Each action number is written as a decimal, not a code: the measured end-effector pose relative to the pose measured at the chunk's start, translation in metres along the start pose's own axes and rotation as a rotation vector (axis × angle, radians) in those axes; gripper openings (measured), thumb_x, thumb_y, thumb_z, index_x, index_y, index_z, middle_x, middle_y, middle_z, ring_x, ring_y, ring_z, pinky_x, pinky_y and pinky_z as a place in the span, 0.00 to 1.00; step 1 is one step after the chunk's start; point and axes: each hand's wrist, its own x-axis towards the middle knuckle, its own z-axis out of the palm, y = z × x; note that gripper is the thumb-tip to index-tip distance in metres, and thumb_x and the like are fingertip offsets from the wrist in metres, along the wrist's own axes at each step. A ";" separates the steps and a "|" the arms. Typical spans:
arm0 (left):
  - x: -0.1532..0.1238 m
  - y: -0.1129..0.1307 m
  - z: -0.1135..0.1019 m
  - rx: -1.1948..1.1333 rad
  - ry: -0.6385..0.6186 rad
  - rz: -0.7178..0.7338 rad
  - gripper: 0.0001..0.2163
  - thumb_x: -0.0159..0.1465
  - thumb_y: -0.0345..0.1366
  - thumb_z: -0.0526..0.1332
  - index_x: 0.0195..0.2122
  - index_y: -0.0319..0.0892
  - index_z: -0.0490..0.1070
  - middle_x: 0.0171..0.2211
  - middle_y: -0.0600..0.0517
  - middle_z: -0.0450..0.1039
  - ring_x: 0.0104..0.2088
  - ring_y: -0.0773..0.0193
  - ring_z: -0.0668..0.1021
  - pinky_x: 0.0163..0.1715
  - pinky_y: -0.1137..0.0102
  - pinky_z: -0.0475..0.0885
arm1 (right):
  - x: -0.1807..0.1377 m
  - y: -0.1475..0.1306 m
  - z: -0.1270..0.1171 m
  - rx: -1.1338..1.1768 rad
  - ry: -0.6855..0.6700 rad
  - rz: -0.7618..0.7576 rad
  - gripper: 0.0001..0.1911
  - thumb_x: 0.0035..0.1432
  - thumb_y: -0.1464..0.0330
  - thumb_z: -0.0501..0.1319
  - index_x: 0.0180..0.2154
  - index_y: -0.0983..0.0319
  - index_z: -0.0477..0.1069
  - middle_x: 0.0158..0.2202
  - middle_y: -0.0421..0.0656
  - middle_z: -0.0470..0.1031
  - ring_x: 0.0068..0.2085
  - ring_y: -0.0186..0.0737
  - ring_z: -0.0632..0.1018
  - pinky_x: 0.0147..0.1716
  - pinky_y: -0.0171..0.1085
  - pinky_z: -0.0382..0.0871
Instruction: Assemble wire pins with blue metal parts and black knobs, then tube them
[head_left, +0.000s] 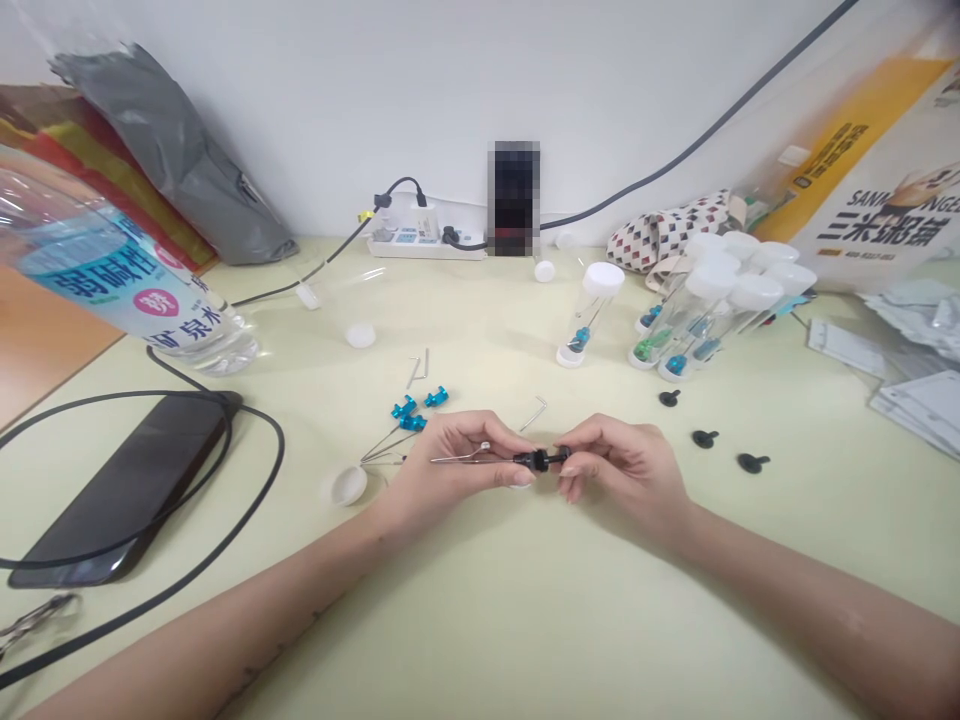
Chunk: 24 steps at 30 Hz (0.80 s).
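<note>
My left hand [457,455] pinches a thin metal rod [459,458] that carries a small black part [531,459] at its right end. My right hand [619,465] pinches the same black part from the right, fingers closed on it. Both hands hover just above the pale table [525,620] near its middle. Several small blue metal parts [416,408] and more thin rods [382,452] lie just left of my left hand. A white cap [346,485] rests beside them.
Three loose black parts [705,438] lie to the right. Clear tubes with white caps [712,300] stand behind them. A water bottle [112,275], dark phone [127,485] and black cable [247,480] occupy the left. A power strip [427,240] sits at the wall. Hex keys [418,365] lie mid-table.
</note>
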 end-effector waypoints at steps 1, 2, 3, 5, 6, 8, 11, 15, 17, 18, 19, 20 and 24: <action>0.000 0.000 0.000 -0.002 -0.003 0.001 0.07 0.54 0.32 0.68 0.34 0.38 0.74 0.35 0.47 0.79 0.36 0.61 0.79 0.38 0.67 0.74 | 0.000 0.000 0.000 0.007 -0.006 0.014 0.04 0.58 0.69 0.63 0.34 0.65 0.72 0.23 0.40 0.75 0.22 0.32 0.77 0.22 0.30 0.76; 0.000 0.000 0.000 -0.005 -0.002 0.002 0.07 0.54 0.32 0.68 0.33 0.38 0.74 0.35 0.47 0.79 0.36 0.61 0.79 0.38 0.67 0.74 | 0.001 0.000 0.000 0.009 -0.010 0.026 0.05 0.58 0.69 0.63 0.34 0.65 0.72 0.23 0.40 0.75 0.22 0.32 0.76 0.22 0.30 0.75; 0.000 -0.001 0.000 -0.010 -0.001 0.001 0.07 0.54 0.32 0.68 0.33 0.38 0.74 0.35 0.47 0.79 0.36 0.61 0.79 0.39 0.67 0.74 | 0.001 0.000 -0.001 0.006 -0.012 0.032 0.05 0.58 0.69 0.63 0.34 0.65 0.73 0.22 0.40 0.75 0.22 0.32 0.76 0.22 0.30 0.75; 0.000 -0.001 0.001 -0.014 0.006 -0.008 0.07 0.54 0.32 0.68 0.33 0.37 0.73 0.35 0.47 0.79 0.36 0.61 0.79 0.39 0.68 0.74 | 0.001 0.000 -0.001 -0.007 -0.005 0.041 0.05 0.57 0.69 0.63 0.33 0.65 0.73 0.23 0.39 0.75 0.21 0.30 0.75 0.22 0.29 0.74; 0.000 -0.002 0.001 -0.015 0.011 -0.014 0.07 0.54 0.32 0.68 0.33 0.37 0.73 0.35 0.47 0.79 0.36 0.61 0.79 0.38 0.68 0.74 | 0.001 0.000 -0.001 -0.017 0.000 0.048 0.05 0.57 0.69 0.63 0.33 0.65 0.73 0.23 0.39 0.74 0.21 0.30 0.75 0.22 0.28 0.73; 0.000 -0.002 0.001 -0.019 0.017 -0.028 0.08 0.54 0.32 0.69 0.33 0.37 0.73 0.35 0.46 0.79 0.36 0.61 0.79 0.39 0.67 0.74 | 0.001 0.000 -0.001 -0.034 0.007 0.069 0.05 0.57 0.68 0.63 0.33 0.65 0.73 0.22 0.39 0.74 0.21 0.28 0.73 0.21 0.27 0.72; 0.000 -0.002 0.001 -0.028 0.016 -0.046 0.08 0.54 0.32 0.69 0.34 0.37 0.73 0.36 0.45 0.78 0.38 0.59 0.79 0.41 0.65 0.73 | 0.001 -0.001 -0.001 -0.040 0.002 0.104 0.06 0.58 0.67 0.62 0.32 0.64 0.73 0.21 0.38 0.72 0.21 0.27 0.72 0.21 0.26 0.69; 0.000 -0.001 0.002 -0.023 0.026 -0.068 0.09 0.54 0.32 0.69 0.34 0.36 0.73 0.36 0.45 0.78 0.38 0.58 0.79 0.41 0.64 0.73 | 0.001 -0.001 -0.002 -0.015 -0.027 0.164 0.09 0.59 0.65 0.61 0.32 0.64 0.73 0.21 0.38 0.71 0.20 0.27 0.71 0.19 0.26 0.67; 0.000 -0.001 0.002 -0.028 0.035 -0.077 0.09 0.53 0.32 0.69 0.33 0.36 0.73 0.36 0.45 0.78 0.38 0.58 0.79 0.41 0.64 0.73 | 0.001 -0.001 -0.002 -0.004 -0.036 0.185 0.10 0.60 0.64 0.60 0.32 0.65 0.73 0.21 0.38 0.71 0.19 0.27 0.70 0.18 0.26 0.66; 0.001 -0.001 0.002 -0.036 0.036 -0.076 0.09 0.53 0.32 0.69 0.33 0.36 0.73 0.35 0.45 0.78 0.37 0.59 0.79 0.41 0.64 0.73 | 0.001 0.000 -0.002 -0.004 -0.041 0.194 0.11 0.60 0.64 0.60 0.32 0.65 0.73 0.21 0.38 0.71 0.19 0.27 0.70 0.18 0.26 0.65; 0.001 -0.002 0.002 -0.046 0.035 -0.070 0.09 0.53 0.32 0.69 0.33 0.36 0.73 0.35 0.45 0.78 0.37 0.59 0.79 0.40 0.65 0.73 | 0.001 0.000 -0.002 -0.005 -0.048 0.201 0.11 0.61 0.63 0.59 0.32 0.65 0.73 0.21 0.38 0.71 0.19 0.26 0.70 0.18 0.26 0.65; 0.001 -0.002 0.001 -0.057 0.031 -0.063 0.08 0.54 0.32 0.69 0.33 0.36 0.73 0.34 0.45 0.78 0.36 0.60 0.79 0.40 0.65 0.73 | 0.001 0.000 -0.002 -0.010 -0.053 0.206 0.12 0.61 0.63 0.59 0.32 0.65 0.73 0.21 0.39 0.71 0.19 0.26 0.71 0.18 0.25 0.65; 0.002 -0.003 0.001 -0.089 0.023 -0.052 0.08 0.54 0.32 0.69 0.33 0.36 0.73 0.33 0.46 0.78 0.35 0.61 0.79 0.39 0.65 0.73 | 0.001 -0.001 -0.002 -0.040 -0.052 0.193 0.13 0.62 0.63 0.58 0.30 0.66 0.73 0.21 0.39 0.72 0.19 0.26 0.71 0.19 0.25 0.65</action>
